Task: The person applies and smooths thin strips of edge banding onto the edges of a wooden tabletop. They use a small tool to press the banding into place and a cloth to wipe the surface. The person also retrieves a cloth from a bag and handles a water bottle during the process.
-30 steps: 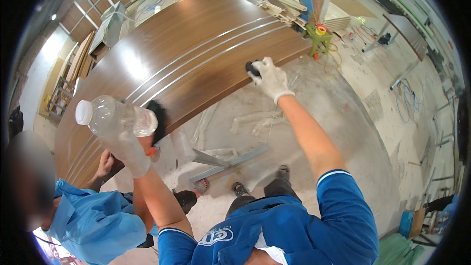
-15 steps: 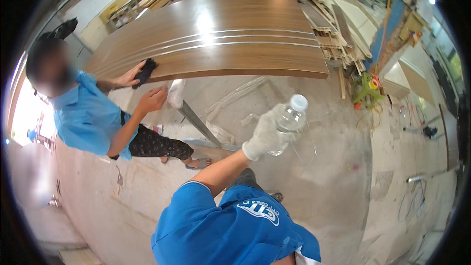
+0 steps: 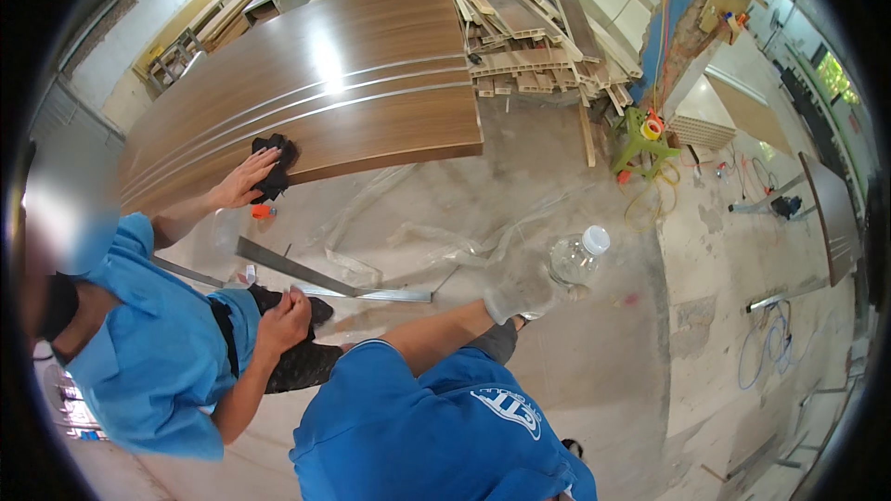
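My left hand (image 3: 520,291), in a whitish work glove, is wrapped around a clear plastic bottle (image 3: 571,262) with a white cap. The bottle tilts with its cap up and to the right, over the floor. My right hand is out of view. A brown wood-grain door panel (image 3: 390,121) with silvery inlaid lines lies flat beyond my arm. At its near left edge, a co-worker's hand (image 3: 243,178) presses a black cloth (image 3: 275,167) on the panel. The co-worker's other hand (image 3: 288,317) is held low near their waist, fingers curled.
The co-worker in a light blue shirt (image 3: 139,315) stands close at my left. A metal support bar (image 3: 292,265) is below the panel. Piled boards and offcuts (image 3: 538,56) lie beyond it. A green stool (image 3: 645,144) stands at right, with a yellow hose (image 3: 654,204) beside it.
My view has shifted right, so the panel and co-worker sit further left. My left hand still holds the bottle, now lower and to the right. The co-worker is nearer, the cloth hand flat on the panel.
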The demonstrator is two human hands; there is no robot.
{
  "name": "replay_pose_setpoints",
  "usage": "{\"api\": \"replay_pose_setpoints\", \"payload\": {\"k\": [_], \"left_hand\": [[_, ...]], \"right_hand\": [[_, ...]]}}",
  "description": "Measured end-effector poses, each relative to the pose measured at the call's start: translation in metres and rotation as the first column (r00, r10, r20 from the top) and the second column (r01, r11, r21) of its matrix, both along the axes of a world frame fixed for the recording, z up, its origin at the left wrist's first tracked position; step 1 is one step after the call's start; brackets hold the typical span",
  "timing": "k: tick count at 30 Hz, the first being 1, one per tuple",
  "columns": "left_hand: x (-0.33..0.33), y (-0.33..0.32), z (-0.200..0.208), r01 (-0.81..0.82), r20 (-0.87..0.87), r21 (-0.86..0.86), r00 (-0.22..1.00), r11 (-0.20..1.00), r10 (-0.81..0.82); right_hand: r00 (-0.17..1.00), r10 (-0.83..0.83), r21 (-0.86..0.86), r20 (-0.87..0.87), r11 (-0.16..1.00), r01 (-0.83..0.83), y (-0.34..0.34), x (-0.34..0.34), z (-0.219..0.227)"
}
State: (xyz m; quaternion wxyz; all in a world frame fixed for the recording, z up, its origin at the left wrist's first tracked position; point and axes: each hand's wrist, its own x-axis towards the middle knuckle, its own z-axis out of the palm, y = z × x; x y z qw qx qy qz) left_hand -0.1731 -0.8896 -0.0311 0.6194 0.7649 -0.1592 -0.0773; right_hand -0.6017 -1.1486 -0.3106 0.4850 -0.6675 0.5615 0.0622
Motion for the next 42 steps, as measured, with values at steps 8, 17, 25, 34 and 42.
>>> {"api": "replay_pose_setpoints", "payload": {"k": [8,17,25,34,42], "left_hand": [[0.127,-0.119,-0.022,0.177,0.002,-0.194,0.984,0.965,-0.18],[0.178,-0.247,-0.059,0.248,-0.025,-0.104,0.967,0.963,-0.252],[0.182,-0.365,-0.035,0.175,-0.051,0.183,0.984,0.967,-0.168],[0.158,-0.527,-0.031,0.072,-0.066,0.064,0.995,0.995,-0.068],[0.197,-0.659,-0.037,0.233,-0.099,0.002,0.968,0.972,-0.232]], "right_hand": [[0.955,-0.15,0.104,0.257,0.986,0.127,-0.161,0.135,0.051],[0.985,-0.164,0.139,0.061,0.978,0.154,-0.24,0.172,0.04],[0.988,-0.154,0.208,-0.018,0.966,0.155,-0.375,0.152,0.008],[0.972,-0.003,0.074,0.233,0.997,-0.015,-0.624,0.17,0.023],[0.927,0.279,-0.095,0.25,0.96,-0.264,-0.759,0.306,0.068]]}}
